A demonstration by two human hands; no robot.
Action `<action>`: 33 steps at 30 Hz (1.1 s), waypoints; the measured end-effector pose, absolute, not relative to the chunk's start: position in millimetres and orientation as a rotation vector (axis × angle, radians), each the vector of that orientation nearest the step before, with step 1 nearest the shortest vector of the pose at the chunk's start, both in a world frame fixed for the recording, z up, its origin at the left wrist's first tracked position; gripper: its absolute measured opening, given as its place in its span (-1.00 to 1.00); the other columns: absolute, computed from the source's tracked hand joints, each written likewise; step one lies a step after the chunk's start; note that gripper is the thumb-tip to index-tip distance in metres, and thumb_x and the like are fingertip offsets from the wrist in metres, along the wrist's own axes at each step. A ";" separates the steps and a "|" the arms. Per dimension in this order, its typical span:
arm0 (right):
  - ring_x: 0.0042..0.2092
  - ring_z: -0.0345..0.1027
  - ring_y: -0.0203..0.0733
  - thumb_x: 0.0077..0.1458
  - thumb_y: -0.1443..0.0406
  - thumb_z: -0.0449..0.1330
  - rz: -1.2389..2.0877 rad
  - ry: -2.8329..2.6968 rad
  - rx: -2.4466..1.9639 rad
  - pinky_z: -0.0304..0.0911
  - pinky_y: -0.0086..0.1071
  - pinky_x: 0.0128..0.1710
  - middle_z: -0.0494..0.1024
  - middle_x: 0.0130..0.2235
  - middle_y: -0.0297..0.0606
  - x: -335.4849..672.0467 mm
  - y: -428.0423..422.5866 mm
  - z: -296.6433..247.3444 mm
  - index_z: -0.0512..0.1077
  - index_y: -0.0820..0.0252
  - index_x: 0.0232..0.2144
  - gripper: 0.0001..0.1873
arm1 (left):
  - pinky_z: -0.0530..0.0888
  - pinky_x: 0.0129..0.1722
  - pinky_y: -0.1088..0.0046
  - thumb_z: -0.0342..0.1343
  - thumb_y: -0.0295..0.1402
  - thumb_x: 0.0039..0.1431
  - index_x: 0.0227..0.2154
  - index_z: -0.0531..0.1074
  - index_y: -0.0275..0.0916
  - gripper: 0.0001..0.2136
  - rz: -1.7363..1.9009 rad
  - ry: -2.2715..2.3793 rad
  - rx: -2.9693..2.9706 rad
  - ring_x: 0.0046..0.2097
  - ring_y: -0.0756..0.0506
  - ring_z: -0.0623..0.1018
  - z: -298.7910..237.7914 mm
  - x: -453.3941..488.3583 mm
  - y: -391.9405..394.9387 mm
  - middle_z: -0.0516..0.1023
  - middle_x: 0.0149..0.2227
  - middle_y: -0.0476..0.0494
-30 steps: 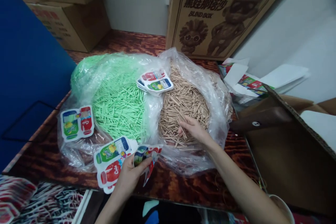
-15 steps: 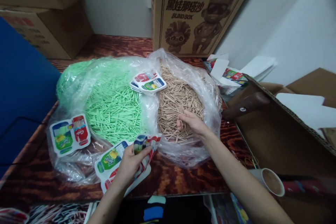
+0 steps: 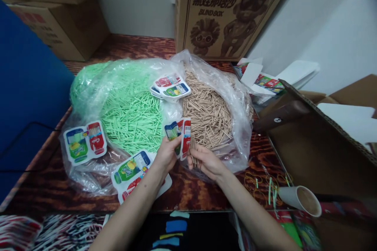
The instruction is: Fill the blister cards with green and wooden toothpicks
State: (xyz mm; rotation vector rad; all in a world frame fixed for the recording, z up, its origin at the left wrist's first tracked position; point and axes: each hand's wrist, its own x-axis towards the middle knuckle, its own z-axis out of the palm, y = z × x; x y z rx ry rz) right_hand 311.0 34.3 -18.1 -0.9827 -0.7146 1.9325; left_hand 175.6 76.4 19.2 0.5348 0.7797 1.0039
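Note:
My left hand [image 3: 168,152] is closed on a small printed packet [image 3: 185,137] with red and green-blue halves, bent along its middle. Right beside it, my right hand [image 3: 203,160] pinches a small bunch of brown sticks [image 3: 193,153] at the packet's red half. Whether the stick ends are inside the packet, I cannot tell. Behind the hands lie an open clear bag of brown sticks [image 3: 206,110] and another of light green sticks [image 3: 132,121]. More printed packets lie flat by my left forearm [image 3: 129,170], on the left bag [image 3: 85,141] and between the bags [image 3: 172,87].
A tall printed carton [image 3: 226,15] stands at the back, more cartons [image 3: 59,23] at the back left. An open cardboard box [image 3: 318,145] fills the right side. A paper cup [image 3: 300,200] lies tipped near yellow rubber bands [image 3: 259,188] on the wood-patterned table [image 3: 203,200].
My right hand has left the brown stick pile and come to the packet with a bunch of sticks. My left hand has raised the packet up and rightward, away from the flat packets.

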 end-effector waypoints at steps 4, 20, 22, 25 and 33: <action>-0.54 0.27 -0.41 0.00 0.19 0.30 1.979 -0.725 -0.989 0.24 -0.51 -0.49 0.42 -0.53 -0.40 319.0 33.1 -10.4 0.36 0.25 -0.36 -0.73 | 0.50 -0.37 0.37 0.33 -0.31 -0.19 -0.30 0.55 -0.37 -0.66 0.960 0.792 0.584 -0.34 -0.18 0.60 21.5 171.8 78.0 0.64 -0.35 -0.25; -0.46 0.19 -0.32 0.20 0.29 -0.05 1.307 -1.601 -1.487 0.12 -0.46 -0.44 0.30 -0.47 -0.40 303.1 18.9 -20.6 0.28 0.17 -0.34 -0.86 | 0.49 -0.40 0.40 0.37 -0.32 -0.22 -0.33 0.54 -0.33 -0.68 1.019 1.088 0.533 -0.44 -0.13 0.58 7.3 87.8 20.8 0.64 -0.44 -0.14; -0.34 0.21 -0.27 0.18 0.41 -0.08 0.891 -1.932 -1.601 0.12 -0.42 -0.31 0.33 -0.40 -0.34 310.6 33.0 -19.4 0.28 0.18 -0.37 -0.84 | 0.51 -0.38 0.36 0.38 -0.32 -0.24 -0.32 0.55 -0.33 -0.66 1.051 1.100 0.490 -0.42 -0.16 0.60 9.8 85.2 21.1 0.64 -0.43 -0.16; -0.29 0.21 -0.23 0.15 0.47 -0.06 0.582 -2.295 -1.661 0.11 -0.39 -0.27 0.36 -0.35 -0.28 313.6 47.5 -24.5 0.29 0.18 -0.38 -0.82 | 0.53 -0.32 0.33 0.38 -0.36 -0.25 -0.27 0.55 -0.31 -0.62 1.063 1.093 0.454 -0.34 -0.20 0.62 10.0 87.7 19.6 0.65 -0.39 -0.16; -0.43 0.26 -0.27 0.18 0.29 -0.06 0.932 -1.539 -1.650 0.20 -0.41 -0.38 0.39 -0.42 -0.34 345.9 67.0 -19.9 0.22 0.15 -0.42 -0.86 | 0.54 -0.31 0.34 0.38 -0.34 -0.24 -0.22 0.53 -0.31 -0.58 1.040 1.122 0.416 -0.33 -0.20 0.63 1.0 85.1 16.9 0.66 -0.34 -0.17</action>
